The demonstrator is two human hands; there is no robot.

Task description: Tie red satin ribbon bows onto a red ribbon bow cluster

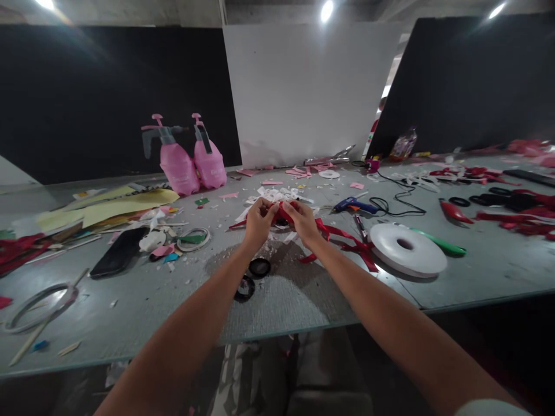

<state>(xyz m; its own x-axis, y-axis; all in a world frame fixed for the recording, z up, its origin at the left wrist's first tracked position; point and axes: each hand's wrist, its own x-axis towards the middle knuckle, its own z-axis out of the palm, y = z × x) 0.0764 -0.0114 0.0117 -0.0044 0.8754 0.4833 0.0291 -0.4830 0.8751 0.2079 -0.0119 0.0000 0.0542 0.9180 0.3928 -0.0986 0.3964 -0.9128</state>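
Both of my hands meet over the middle of the table, pinching a red ribbon (281,206) between thumbs and fingers. My left hand (259,222) is closed on its left part, and my right hand (302,221) is closed on the right part. The fingers hide much of the held piece. More red ribbon (347,241) trails on the table to the right of my right hand. Behind my fingers lies a heap of white scraps (281,194). Below my left hand are two black rings (259,267), which look like tape rolls.
A white ribbon spool (407,249) lies at the right, beside a green-handled tool (446,242). Behind it is a blue glue gun (355,205) with a black cord. Two pink spray bottles (180,167) stand at the back left. A black phone (119,252) lies at the left among paper scraps.
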